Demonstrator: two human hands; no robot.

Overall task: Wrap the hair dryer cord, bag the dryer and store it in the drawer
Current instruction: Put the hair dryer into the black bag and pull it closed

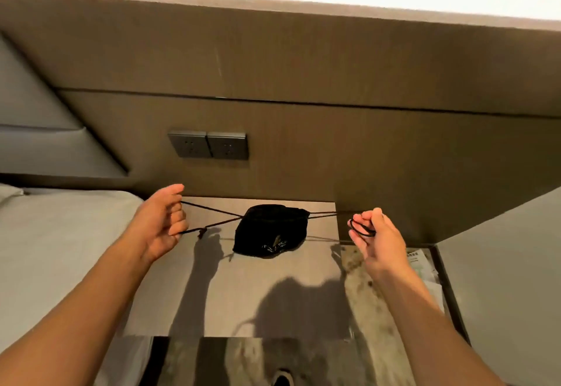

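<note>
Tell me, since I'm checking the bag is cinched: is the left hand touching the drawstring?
Touching. The head view shows the left hand with the drawstring looped around its fingers.

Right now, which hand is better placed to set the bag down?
Neither alone: left hand and right hand each pull a drawstring, suspending the black bag between them.

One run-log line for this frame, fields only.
step: cinching bag | left hand: holds drawstring | right hand: holds other drawstring end | black bag: on nightstand, drawn shut | dryer: not visible
</note>
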